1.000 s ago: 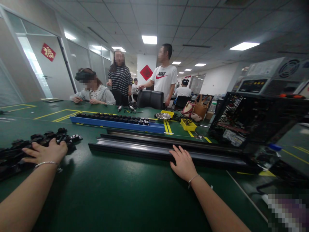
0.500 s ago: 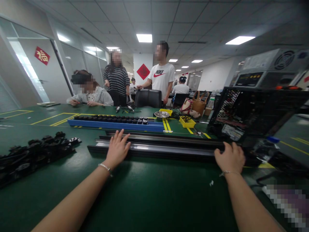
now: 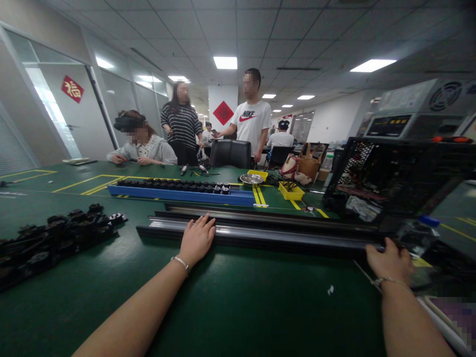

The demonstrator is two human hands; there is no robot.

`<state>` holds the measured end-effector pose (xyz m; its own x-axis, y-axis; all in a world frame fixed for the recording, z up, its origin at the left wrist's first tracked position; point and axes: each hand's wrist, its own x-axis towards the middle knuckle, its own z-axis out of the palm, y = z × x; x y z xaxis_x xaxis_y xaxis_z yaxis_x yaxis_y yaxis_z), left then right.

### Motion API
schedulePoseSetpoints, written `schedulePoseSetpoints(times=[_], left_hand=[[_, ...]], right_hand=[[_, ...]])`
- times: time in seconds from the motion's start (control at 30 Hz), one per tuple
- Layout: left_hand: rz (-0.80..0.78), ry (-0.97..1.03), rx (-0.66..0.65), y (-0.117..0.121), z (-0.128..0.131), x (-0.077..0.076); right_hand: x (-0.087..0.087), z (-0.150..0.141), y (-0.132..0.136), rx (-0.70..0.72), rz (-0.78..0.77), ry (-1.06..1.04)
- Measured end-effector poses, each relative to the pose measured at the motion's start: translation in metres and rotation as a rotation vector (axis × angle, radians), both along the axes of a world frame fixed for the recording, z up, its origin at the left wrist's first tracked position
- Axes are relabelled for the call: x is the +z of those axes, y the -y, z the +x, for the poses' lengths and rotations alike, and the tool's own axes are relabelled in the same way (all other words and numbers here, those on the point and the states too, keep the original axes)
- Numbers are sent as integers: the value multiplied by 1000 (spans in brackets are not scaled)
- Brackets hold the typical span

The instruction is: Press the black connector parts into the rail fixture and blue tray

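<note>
Front black rail (image 3: 290, 239) lies across mid-frame, long side running left to right, on green table (image 3: 241, 307). Rear black rail (image 3: 260, 216) just behind it, roughly parallel.

Left hand (image 3: 198, 239): center of frame, palm down, open, fingers extended and slightly spread over the left part of front black rail; nothing held that shows. Right hand (image 3: 391, 263): lower right, at the right end of the same rail, half open, fingers bent and spread; can't tell if it grips the rail.

Black parts pile (image 3: 55, 240) at left edge, well apart from left hand. Blue tray (image 3: 186, 196) behind the rails, row of black modules (image 3: 159, 185) in it. Metal bowl (image 3: 251, 179) and yellow bin (image 3: 291, 192) right of the tray. Open computer case (image 3: 390, 173) at right, power supply unit (image 3: 409, 99) above it. White scrap (image 3: 330, 290) on table, lower right. Seated person (image 3: 143, 146) with headset, upper left; two people standing, upper center.
</note>
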<state>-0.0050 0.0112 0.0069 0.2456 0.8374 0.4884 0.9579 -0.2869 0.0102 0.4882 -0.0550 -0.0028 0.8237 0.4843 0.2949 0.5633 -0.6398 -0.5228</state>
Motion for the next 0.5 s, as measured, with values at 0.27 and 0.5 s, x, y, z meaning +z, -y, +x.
schedulePoseSetpoints(times=[0.27,0.5], left_hand=[[11,46,-24,-1,-1,-4],[35,84,-32,-1,-1,-6]], right_hand=[[0,6,0,-19,50,-55],[-2,7,0,-49,69,-41]])
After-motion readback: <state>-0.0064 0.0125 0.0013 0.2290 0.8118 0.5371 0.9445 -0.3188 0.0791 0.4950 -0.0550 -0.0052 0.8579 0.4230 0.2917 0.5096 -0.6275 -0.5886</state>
